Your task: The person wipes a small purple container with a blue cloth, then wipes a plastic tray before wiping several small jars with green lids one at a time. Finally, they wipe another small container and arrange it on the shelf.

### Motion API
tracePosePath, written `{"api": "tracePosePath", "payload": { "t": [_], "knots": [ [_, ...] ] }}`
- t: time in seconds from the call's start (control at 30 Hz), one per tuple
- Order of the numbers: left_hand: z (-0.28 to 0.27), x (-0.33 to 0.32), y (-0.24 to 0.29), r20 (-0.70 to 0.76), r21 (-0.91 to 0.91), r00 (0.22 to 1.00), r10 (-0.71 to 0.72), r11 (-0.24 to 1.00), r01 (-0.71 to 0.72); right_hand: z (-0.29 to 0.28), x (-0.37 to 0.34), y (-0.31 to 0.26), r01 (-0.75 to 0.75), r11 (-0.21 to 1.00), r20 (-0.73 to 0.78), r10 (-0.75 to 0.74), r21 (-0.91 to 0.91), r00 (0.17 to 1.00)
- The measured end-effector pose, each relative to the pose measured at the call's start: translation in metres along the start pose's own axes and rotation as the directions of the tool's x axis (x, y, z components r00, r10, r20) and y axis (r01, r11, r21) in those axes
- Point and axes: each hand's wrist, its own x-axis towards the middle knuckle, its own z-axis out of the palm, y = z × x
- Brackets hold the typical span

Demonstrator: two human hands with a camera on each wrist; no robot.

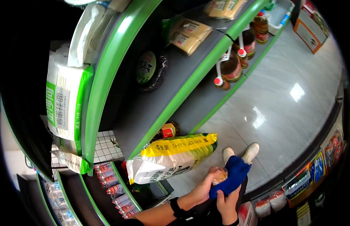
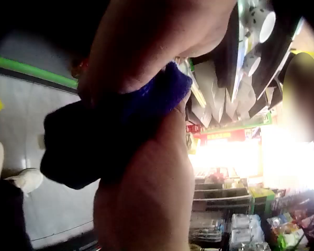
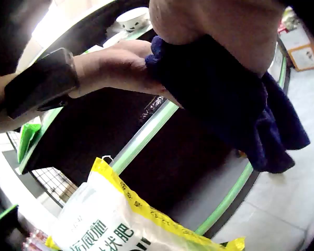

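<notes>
A deep blue cloth [image 1: 235,175] hangs between the two hands, low in the head view. The left hand [image 1: 205,186], with a black watch on its wrist, grips a small round tan item [image 1: 220,176] against the cloth's side; what that item is cannot be made out. With the thumb on top, the right hand [image 1: 227,205] holds the cloth's near end. The right wrist view shows the cloth [image 3: 220,94] draped below the right hand [image 3: 214,26]. Dark and close up, the left hand [image 2: 146,42] covers part of the cloth [image 2: 162,94] in the left wrist view.
A large white and yellow bag [image 1: 175,158] stands beside the left forearm. Green-edged shelves [image 1: 190,83] carry noodle packs [image 1: 64,101] and oil bottles [image 1: 231,67]. An orange-edged carton [image 1: 310,32] sits on the tiled floor [image 1: 280,124]. Packaged goods [image 1: 299,186] line the right side.
</notes>
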Motion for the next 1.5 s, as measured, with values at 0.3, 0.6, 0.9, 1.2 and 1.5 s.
{"api": "tracePosePath", "payload": {
  "t": [0.3, 0.6, 0.9, 1.2, 1.5],
  "knots": [
    [-0.014, -0.006, -0.012, 0.045, 0.045, 0.999, -0.004, 0.999, 0.002, 0.007, 0.007, 0.008, -0.207, 0.940, 0.034, 0.206, 0.271, 0.978],
    [0.033, -0.085, 0.044, 0.129, -0.056, 0.976, 0.177, 0.984, -0.171, -0.032, 0.016, -0.109, -0.022, 0.993, 0.024, 0.019, 0.115, 1.000],
    [0.098, -0.163, 0.090, 0.268, 0.247, 0.908, 0.322, 0.888, -0.388, -0.106, 0.042, -0.199, 0.335, 0.941, -0.144, -0.338, -0.047, 0.930],
    [0.180, -0.203, 0.121, 0.366, 0.105, 0.882, 0.296, 0.929, -0.355, -0.129, 0.042, -0.255, 0.254, 0.782, -0.371, -0.032, 0.568, 0.928],
    [0.225, -0.207, 0.114, 0.475, -0.008, 0.854, 0.213, 0.971, -0.238, -0.187, 0.043, -0.259, 0.233, 0.672, -0.212, -0.115, 0.703, 0.970]
  ]
}}
